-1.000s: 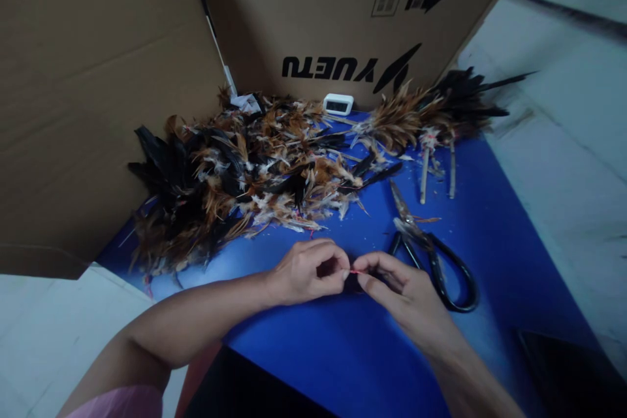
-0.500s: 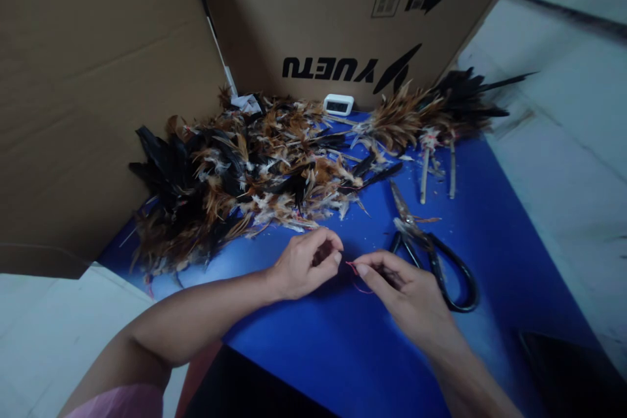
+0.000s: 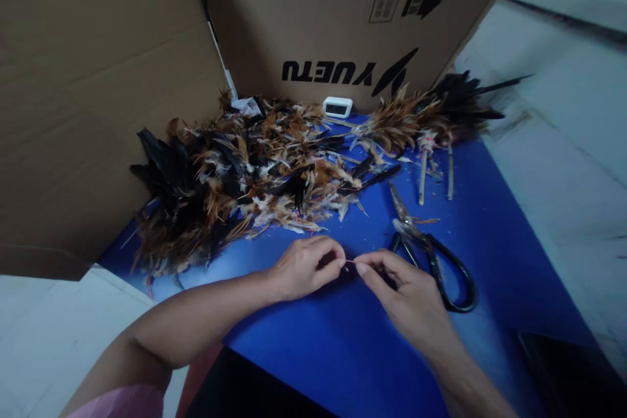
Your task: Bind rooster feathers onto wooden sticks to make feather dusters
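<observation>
Thread, thin and reddish, is pinched between both hands just above the blue desk, near its front edge. Only a short stretch of it shows between the fingertips; whether it is tied to anything cannot be told.

At far left, a cardboard panel is stood upright against the desk. In front of it a heap of feathers, black, brown and white, is spread across the back half of the desk. The left hand is held just beside the heap's near edge, thumb and forefinger closed together on the thread's left end, the other fingers curled loosely. The right hand is set close against it, thumb and forefinger likewise closed on the thread's right end.

Behind, a second cardboard box printed with an upside-down brand name is stood, and a small white digital clock is placed at its foot. Just right of the right hand, black-handled scissors lie shut on the desk, blades pointing away. Further back, a bundle of feathers with 2 bare stems is laid near the desk's right edge.

For the step in hand, it is judged that the thread is best kept taut and short between the 2 pinches, with the grip held at the very fingertips, so that the strand neither slips nor snags on the loose feathers nearby.
</observation>
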A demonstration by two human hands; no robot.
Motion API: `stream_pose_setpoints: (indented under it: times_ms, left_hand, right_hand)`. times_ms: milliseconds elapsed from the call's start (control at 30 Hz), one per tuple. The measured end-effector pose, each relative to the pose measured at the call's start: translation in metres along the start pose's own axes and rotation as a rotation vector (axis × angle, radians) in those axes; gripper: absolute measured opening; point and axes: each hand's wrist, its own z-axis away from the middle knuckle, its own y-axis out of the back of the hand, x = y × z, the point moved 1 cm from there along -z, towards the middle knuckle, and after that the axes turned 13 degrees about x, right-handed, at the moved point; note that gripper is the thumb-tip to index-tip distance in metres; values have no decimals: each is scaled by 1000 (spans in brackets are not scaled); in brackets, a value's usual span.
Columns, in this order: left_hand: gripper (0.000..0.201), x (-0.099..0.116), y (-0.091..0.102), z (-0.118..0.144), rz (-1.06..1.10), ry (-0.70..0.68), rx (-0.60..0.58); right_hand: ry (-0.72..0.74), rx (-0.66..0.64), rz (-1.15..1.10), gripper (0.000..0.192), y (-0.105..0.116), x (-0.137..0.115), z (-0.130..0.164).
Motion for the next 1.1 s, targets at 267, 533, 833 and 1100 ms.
stream_pose_setpoints:
  times_ms: [267,533,833,1100]
  left_hand:
    - [9,-5,2,-5,-36,10,25]
    - [6,-8,2,-4,-55,10,-10]
    - [10,-8,1,-3,-133,-1,-73]
    - [7,-12,1,-2,-98,3,-56]
  right_hand:
    - [-3,110,21,18,11,6,-4]
    - [56,175,90,19,20,7,-6]
    - [8,193,56,24,28,6,-7]
    - [62,265,148,23,31,17,-15]
